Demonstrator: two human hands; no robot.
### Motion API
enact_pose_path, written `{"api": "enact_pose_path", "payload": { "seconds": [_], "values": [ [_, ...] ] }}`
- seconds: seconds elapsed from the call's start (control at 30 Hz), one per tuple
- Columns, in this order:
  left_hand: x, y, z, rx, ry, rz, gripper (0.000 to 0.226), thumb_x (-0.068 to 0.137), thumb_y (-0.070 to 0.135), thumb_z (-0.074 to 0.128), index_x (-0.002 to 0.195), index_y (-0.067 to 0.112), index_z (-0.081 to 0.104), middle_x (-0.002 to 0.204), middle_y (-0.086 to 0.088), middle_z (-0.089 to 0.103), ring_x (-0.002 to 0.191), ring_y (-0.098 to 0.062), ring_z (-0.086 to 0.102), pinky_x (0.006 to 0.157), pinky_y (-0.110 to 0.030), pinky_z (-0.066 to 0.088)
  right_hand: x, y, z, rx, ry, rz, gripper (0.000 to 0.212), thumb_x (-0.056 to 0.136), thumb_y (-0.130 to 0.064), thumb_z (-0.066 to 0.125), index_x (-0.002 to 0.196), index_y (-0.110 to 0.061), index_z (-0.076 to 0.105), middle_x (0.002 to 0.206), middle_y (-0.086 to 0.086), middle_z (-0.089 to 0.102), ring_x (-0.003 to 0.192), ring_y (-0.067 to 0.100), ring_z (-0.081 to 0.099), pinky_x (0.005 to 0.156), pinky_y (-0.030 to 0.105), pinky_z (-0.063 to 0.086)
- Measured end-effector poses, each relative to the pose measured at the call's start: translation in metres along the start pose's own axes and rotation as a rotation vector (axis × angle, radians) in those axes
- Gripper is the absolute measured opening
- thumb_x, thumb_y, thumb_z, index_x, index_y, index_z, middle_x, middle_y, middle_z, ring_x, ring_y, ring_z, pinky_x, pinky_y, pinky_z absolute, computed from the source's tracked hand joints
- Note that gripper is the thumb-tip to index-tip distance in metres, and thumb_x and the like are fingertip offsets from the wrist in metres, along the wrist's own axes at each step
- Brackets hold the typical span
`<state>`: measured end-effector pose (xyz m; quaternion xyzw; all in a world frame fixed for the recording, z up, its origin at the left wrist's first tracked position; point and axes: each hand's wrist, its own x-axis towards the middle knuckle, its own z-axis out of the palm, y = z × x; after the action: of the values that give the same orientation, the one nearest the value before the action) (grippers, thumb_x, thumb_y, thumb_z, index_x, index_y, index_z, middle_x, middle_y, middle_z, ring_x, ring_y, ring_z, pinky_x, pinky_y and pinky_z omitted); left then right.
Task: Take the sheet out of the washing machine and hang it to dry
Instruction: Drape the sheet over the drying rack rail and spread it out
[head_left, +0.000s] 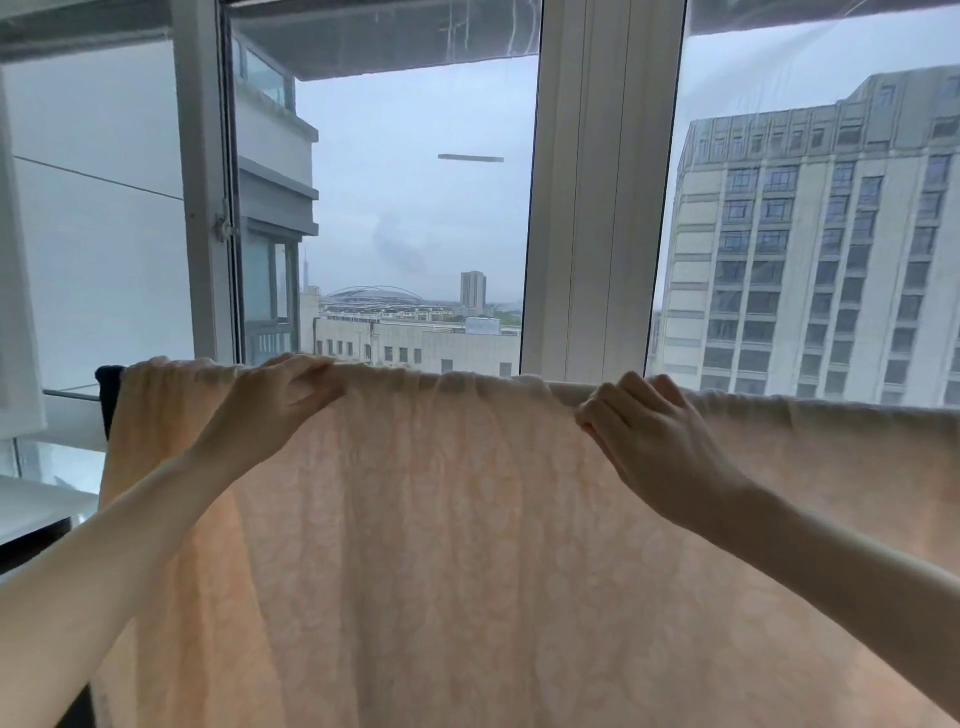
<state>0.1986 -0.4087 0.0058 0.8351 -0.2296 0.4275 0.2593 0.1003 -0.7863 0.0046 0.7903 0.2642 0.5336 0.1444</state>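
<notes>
Both hands pinch sheet (467, 545) top: left hand (270, 400), right hand (649, 441). Slide grips apart, smooth bunched folds flat.

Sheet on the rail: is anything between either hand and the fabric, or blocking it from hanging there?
Nothing visible. The left hand and right hand both pinch the sheet at its top fold, where it already lies draped over the rail before the window.

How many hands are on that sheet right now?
2. The left hand grips the top edge of the sheet near its left end; the right hand pinches the same edge further right.
</notes>
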Motion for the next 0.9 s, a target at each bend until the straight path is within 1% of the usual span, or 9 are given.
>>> {"api": "enact_pose_path", "payload": {
  "seconds": [0.13,0.2,0.3,0.37,0.43,0.5,0.63,0.73,0.9],
  "values": [
    [0.002,-0.011,-0.005,0.148,-0.033,0.038,0.031,0.087,0.005,0.066,0.117,0.002,0.065,0.113,-0.015,0.068,0.101,-0.032,0.065,0.089,-0.031,0.044,0.022,0.004,-0.006,0.092,0.000,0.048,0.010,0.092,-0.018,0.057,0.085,-0.011,0.061,0.081,0.000,0.059,0.072,0.016,0.051,0.065,0.033,0.047],
    [0.003,-0.016,-0.007,0.167,-0.030,-0.014,0.030,0.089,-0.001,0.060,0.118,0.001,0.064,0.115,-0.016,0.067,0.103,-0.033,0.064,0.091,-0.031,0.043,0.035,0.000,-0.005,0.131,-0.014,0.045,0.012,0.093,-0.020,0.054,0.089,-0.012,0.061,0.085,0.000,0.059,0.075,0.015,0.052,0.067,0.031,0.048],
    [0.000,-0.017,-0.012,0.231,-0.004,0.004,0.028,0.090,0.003,0.061,0.117,0.007,0.066,0.112,-0.013,0.069,0.098,-0.032,0.067,0.087,-0.033,0.046,0.052,-0.011,0.006,0.164,-0.106,0.041,0.020,0.093,-0.027,0.049,0.100,-0.014,0.062,0.096,0.000,0.061,0.082,0.016,0.056,0.070,0.033,0.051],
    [-0.005,-0.015,-0.021,0.428,0.082,0.100,0.022,0.085,0.011,0.069,0.107,0.015,0.073,0.100,-0.006,0.074,0.078,-0.029,0.071,0.068,-0.031,0.044,0.063,-0.021,0.016,0.189,-0.167,0.053,0.028,0.093,-0.034,0.044,0.107,-0.015,0.059,0.101,0.001,0.060,0.083,0.016,0.057,0.069,0.035,0.054],
    [-0.007,-0.026,-0.027,0.536,0.130,0.130,0.016,0.089,0.022,0.066,0.102,0.021,0.075,0.095,-0.003,0.075,0.070,-0.027,0.070,0.061,-0.028,0.037,0.074,-0.031,0.024,0.213,-0.206,0.061,0.031,0.095,-0.038,0.042,0.112,-0.017,0.055,0.105,0.000,0.060,0.085,0.016,0.059,0.065,0.035,0.055],
    [-0.005,-0.051,-0.030,0.541,0.103,0.048,0.028,0.095,0.037,0.047,0.105,0.028,0.072,0.100,0.001,0.074,0.078,-0.023,0.069,0.067,-0.033,0.044,0.085,-0.042,0.033,0.230,-0.211,0.071,0.031,0.096,-0.040,0.044,0.116,-0.017,0.053,0.107,0.000,0.060,0.084,0.016,0.063,0.063,0.033,0.055],
    [-0.008,-0.109,-0.030,0.259,0.113,-0.073,0.022,0.094,0.014,0.054,0.109,0.016,0.070,0.111,-0.004,0.069,0.112,-0.024,0.055,0.099,-0.044,0.039,0.112,-0.069,0.051,0.216,-0.210,0.073,0.033,0.097,-0.044,0.041,0.117,-0.020,0.052,0.108,-0.001,0.061,0.079,0.016,0.065,0.061,0.032,0.053],
    [-0.012,-0.143,-0.041,0.165,0.091,-0.087,0.028,0.094,0.011,0.051,0.118,0.017,0.065,0.118,-0.003,0.064,0.117,-0.022,0.049,0.101,-0.041,0.040,0.137,-0.098,0.068,0.206,-0.227,0.111,0.038,0.097,-0.047,0.041,0.123,-0.021,0.047,0.113,-0.001,0.062,0.080,0.019,0.066,0.064,0.033,0.051],
    [-0.013,-0.189,-0.063,0.159,0.065,0.049,0.028,0.093,0.009,0.056,0.119,0.015,0.064,0.119,-0.004,0.064,0.115,-0.025,0.052,0.101,-0.042,0.040,0.191,-0.157,0.096,0.231,-0.220,0.198,0.036,0.097,-0.046,0.041,0.121,-0.020,0.050,0.109,-0.001,0.063,0.082,0.019,0.065,0.070,0.032,0.050]
  ]
}}
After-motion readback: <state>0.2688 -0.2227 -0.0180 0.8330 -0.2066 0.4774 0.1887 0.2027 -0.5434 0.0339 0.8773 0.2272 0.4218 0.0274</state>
